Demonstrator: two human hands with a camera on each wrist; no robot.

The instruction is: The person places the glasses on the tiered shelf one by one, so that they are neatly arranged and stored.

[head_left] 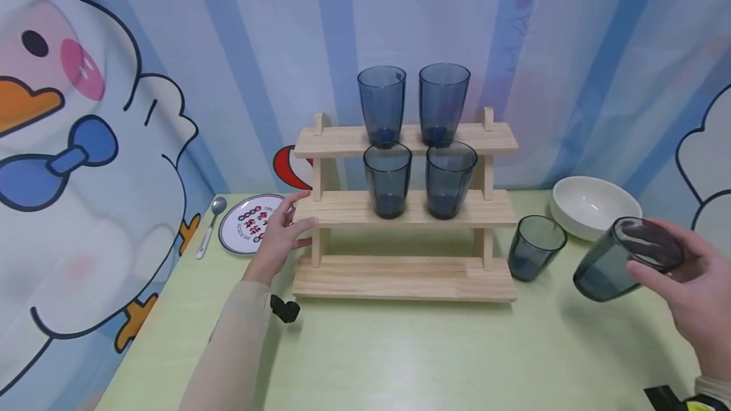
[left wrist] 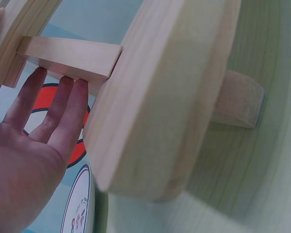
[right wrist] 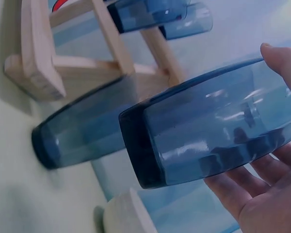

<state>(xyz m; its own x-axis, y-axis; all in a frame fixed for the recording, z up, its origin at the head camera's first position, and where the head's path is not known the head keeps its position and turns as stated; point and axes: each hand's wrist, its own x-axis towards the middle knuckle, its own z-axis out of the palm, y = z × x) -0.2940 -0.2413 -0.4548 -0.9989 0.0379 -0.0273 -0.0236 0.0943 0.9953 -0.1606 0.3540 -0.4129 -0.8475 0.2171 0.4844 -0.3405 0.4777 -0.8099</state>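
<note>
At the right, my right hand (head_left: 693, 284) grips a tinted blue-grey glass (head_left: 611, 265) near its rim. The glass is tilted above the table, its base pointing left; in the right wrist view the thumb and fingers lie on opposite sides of the glass (right wrist: 203, 126). My left hand (head_left: 278, 236) holds the left end of a three-tier wooden display stand (head_left: 400, 278) at the middle board. The left wrist view has several fingertips against a wooden post (left wrist: 70, 56) below that board. Two glasses stand on the top tier (head_left: 342, 139), two on the middle tier (head_left: 337, 209).
Another tinted glass (head_left: 533, 249) stands on the table right of the stand. A white bowl (head_left: 591, 205) sits behind it. Left of the stand are a round white plate (head_left: 242, 233) with red print and a spoon (head_left: 211, 224). A cartoon-printed curtain (head_left: 257, 68) hangs behind.
</note>
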